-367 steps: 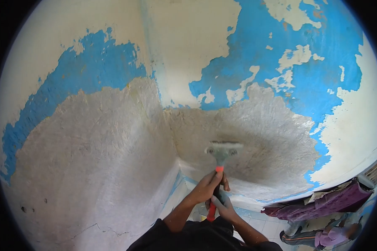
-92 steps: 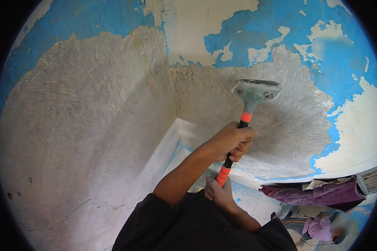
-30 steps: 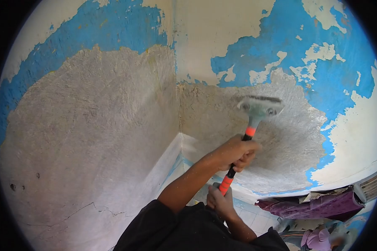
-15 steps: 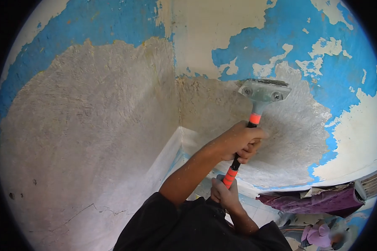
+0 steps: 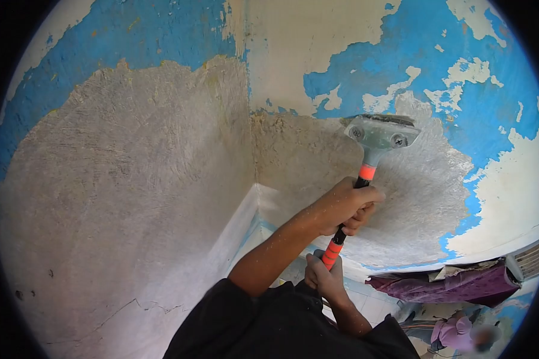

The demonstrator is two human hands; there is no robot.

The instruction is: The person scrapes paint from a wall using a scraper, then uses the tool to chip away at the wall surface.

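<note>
A long-handled scraper with a wide grey head and a black and orange handle leans up against the wall's bare plaster. Its blade edge lies just under the blue paint. My left hand is wrapped round the upper handle, below the orange band. Lower down, my right hand grips the orange-striped end of the handle. Grey bare plaster surrounds the scraper head, bordered by blue paint and cream patches.
The left wall has a large bare grey area and meets the other wall at a corner. A purple cloth hangs at the lower right, beside a vent. Below it is another person in pink.
The scraper head and both hands have shifted slightly right and down in view. Both hands keep their hold on the handle.
</note>
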